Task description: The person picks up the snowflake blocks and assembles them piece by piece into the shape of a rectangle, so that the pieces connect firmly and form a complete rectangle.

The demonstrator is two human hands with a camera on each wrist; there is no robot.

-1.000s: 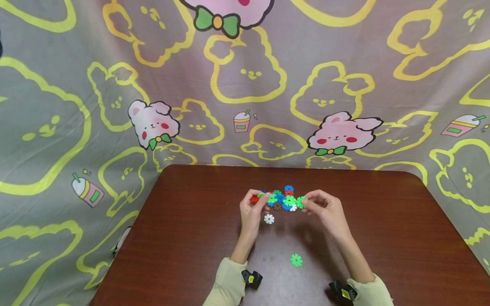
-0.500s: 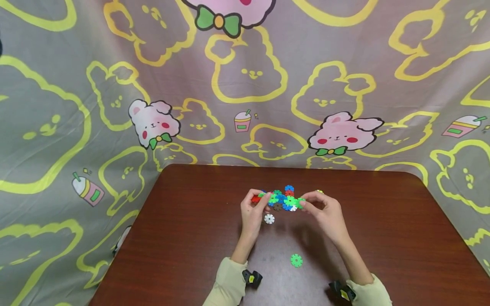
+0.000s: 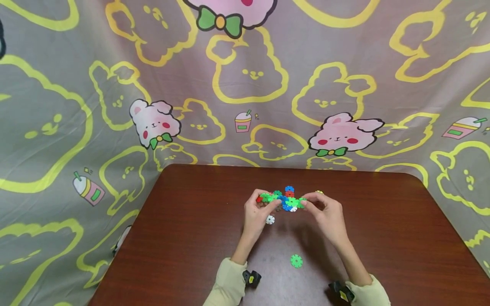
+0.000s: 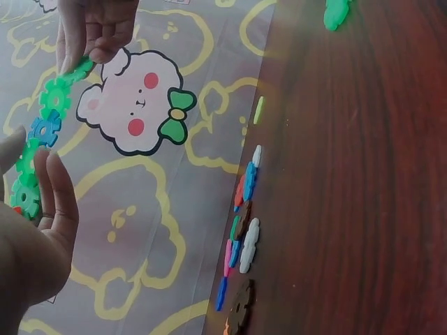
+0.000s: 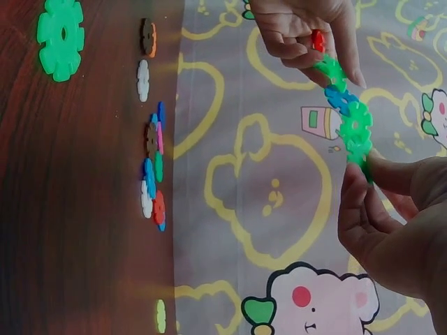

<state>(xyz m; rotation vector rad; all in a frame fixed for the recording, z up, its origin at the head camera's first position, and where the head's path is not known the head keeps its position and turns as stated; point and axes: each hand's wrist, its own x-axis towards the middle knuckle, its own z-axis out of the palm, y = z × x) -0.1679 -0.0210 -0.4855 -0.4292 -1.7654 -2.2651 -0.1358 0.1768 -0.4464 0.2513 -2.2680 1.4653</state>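
A chain of interlocking plastic snowflake discs is held up above the table between both hands. Red, green and blue pieces show in it, with a blue disc near the middle. My left hand pinches the chain's left part between thumb and fingers, the thumb close by the blue disc in the head view. On the right, my right hand pinches the green end disc, which sits against the neighbouring green disc. The fingertips partly cover both ends.
Behind the hands lie loose discs, among them a blue one, a red one and a yellow one. A white disc lies near the left hand. Closer in is a green disc on the brown table. Patterned cloth surrounds the table.
My right hand has moved slightly left, bringing the green end disc up against its neighbour. My left hand has shifted right along the chain, uncovering green and red pieces at its left end.
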